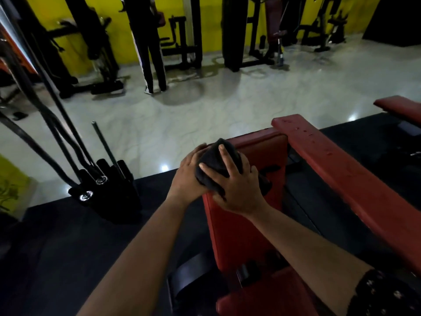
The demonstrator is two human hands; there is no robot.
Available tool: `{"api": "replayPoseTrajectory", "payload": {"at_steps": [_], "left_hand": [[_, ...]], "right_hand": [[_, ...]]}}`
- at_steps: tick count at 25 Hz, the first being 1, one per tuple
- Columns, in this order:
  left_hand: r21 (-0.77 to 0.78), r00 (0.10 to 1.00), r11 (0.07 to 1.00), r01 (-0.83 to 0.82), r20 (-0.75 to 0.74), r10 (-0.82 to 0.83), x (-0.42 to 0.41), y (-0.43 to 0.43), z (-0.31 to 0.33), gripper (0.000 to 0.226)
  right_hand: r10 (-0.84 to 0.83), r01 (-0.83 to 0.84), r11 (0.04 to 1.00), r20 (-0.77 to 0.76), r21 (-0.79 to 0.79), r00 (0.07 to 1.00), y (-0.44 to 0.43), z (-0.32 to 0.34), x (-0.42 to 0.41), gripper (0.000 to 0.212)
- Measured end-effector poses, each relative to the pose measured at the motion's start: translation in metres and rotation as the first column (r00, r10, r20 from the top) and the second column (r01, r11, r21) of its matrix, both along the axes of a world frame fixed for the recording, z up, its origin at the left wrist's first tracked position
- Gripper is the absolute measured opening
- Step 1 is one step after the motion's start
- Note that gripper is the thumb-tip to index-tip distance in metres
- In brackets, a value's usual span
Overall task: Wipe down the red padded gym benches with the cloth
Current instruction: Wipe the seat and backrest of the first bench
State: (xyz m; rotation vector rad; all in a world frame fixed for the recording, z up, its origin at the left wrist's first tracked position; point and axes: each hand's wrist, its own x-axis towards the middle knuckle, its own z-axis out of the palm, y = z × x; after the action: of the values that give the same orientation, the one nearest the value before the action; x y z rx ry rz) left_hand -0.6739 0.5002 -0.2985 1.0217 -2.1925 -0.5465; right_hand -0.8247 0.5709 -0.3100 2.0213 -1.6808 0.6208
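The dark cloth point(216, 166) sits bunched on the far top edge of the near red padded bench point(239, 236). The right hand point(238, 190) grips it from above, fingers spread and curled over it; the left hand point(189, 174) cups its left side. A second red bench point(341, 179) lies just right

Yellow wall point(211, 21), glossy pale floor point(205, 115), black gym machines point(180, 42)

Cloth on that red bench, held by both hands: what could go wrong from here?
The cloth is bunched in the left hand and right hand at the top edge of the pad, so it may slide off or miss areas. Droplets on the next bench could stay wet and slippery.
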Motion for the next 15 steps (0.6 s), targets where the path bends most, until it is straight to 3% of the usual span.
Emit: {"api": "replayPoseTrajectory", "payload": {"at_steps": [4, 9, 11, 13, 15], "left_hand": [[-0.057, 0.995, 0.998, 0.006, -0.100, -0.012, -0.003, -0.009, -0.016, 0.096], [-0.192, 0.996, 0.981, -0.004, -0.087, -0.013, -0.006, -0.023, -0.035, 0.101], [-0.271, 0.989, 0.962, 0.019, -0.137, -0.058, -0.005, -0.025, -0.038, 0.095], [-0.372, 0.966, 0.924, 0.094, -0.189, -0.175, -0.003, -0.026, -0.048, 0.085], [-0.308, 0.923, 0.938, 0.161, -0.291, -0.254, -0.004, -0.021, -0.054, 0.082]], "right_hand": [[-0.074, 0.036, 0.978, -0.184, -0.205, 0.980, -0.001, -0.043, -0.064, 0.070], [-0.177, 0.185, 0.955, 0.058, -0.230, 0.983, 0.000, -0.058, -0.074, 0.070], [-0.046, 0.054, 0.965, 0.036, -0.257, 0.998, -0.006, -0.046, -0.050, 0.072], [0.101, -0.141, 0.951, -0.153, -0.277, 0.983, -0.012, -0.037, -0.033, 0.071], [0.149, -0.225, 0.930, -0.260, -0.292, 0.954, -0.015, -0.031, -0.024, 0.066]]}}
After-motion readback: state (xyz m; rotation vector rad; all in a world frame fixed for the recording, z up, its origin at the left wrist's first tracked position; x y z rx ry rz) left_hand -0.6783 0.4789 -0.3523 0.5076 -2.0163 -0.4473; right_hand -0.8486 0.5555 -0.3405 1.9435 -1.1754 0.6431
